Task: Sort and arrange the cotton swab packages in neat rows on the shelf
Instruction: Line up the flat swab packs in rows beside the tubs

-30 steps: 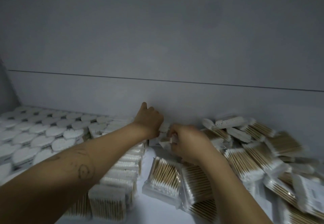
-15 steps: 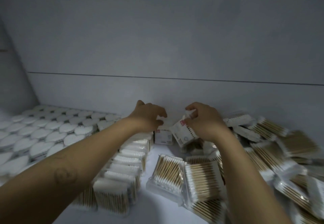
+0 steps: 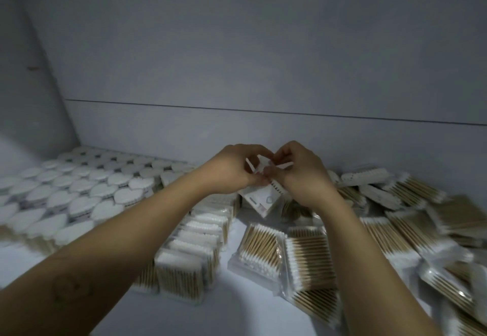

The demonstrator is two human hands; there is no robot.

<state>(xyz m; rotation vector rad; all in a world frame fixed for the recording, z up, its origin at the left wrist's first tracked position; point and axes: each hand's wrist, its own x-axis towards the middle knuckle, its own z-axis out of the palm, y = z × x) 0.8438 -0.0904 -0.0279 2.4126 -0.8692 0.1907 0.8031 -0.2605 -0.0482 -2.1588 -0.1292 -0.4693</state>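
My left hand [image 3: 232,169] and my right hand [image 3: 300,175] meet above the back of the white shelf [image 3: 253,306]. Both grip one cotton swab package [image 3: 263,198], white-backed and tilted, lifted off the shelf. Below my left forearm a row of swab packages [image 3: 195,246] stands on edge, running from front to back. A loose heap of flat swab packages [image 3: 390,233] with wooden sticks covers the right side. Two more packages [image 3: 284,254] lie flat in the middle front.
Rows of white oval-lidded containers [image 3: 79,193] fill the left of the shelf up to the side wall. The grey back wall [image 3: 263,130] stands just behind my hands. A bare strip of shelf runs between the upright row and the flat packages.
My right hand lifted a package from the back of the pile and brought it left. My left hand opened, then came over and took hold of the same package.
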